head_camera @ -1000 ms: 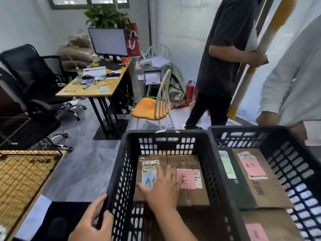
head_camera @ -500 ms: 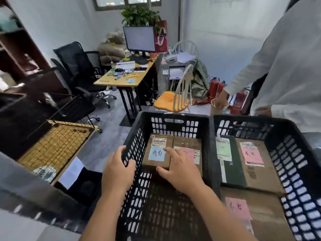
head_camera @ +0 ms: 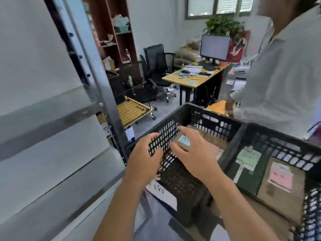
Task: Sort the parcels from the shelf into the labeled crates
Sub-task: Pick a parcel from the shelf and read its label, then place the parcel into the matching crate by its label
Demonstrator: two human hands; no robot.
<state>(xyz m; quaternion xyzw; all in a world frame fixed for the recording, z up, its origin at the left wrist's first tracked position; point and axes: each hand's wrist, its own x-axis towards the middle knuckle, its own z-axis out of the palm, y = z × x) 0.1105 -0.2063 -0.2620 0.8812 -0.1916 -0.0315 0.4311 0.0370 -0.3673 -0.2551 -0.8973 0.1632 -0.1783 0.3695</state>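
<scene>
Black perforated plastic is what your left hand [head_camera: 145, 160] has hold of: its fingers curl over the near-left wall of the black slotted plastic crate [head_camera: 205, 117], probably to steady the crate. Your right hand [head_camera: 194, 153] hangs just beyond it, inside the crate, fingers spread and relaxed, gripping nothing. Whether the fingertips touch what lies beneath, you cannot tell. Under and past those fingers lies the flat brown cardboard parcel with a pale blue label [head_camera: 185, 141], flat against the crate's far end, label up so it reads at a glance. To the right of your right hand, the second black slotted crate [head_camera: 284, 146] holds a dark green flat parcel with a light green label [head_camera: 250, 169] and a brown cardboard parcel with a pink label [head_camera: 279, 180], side by side, likewise face up. Left of your left hand stands the grey metal shelf frame [head_camera: 97, 87]. Likely your next reach goes there.
</scene>
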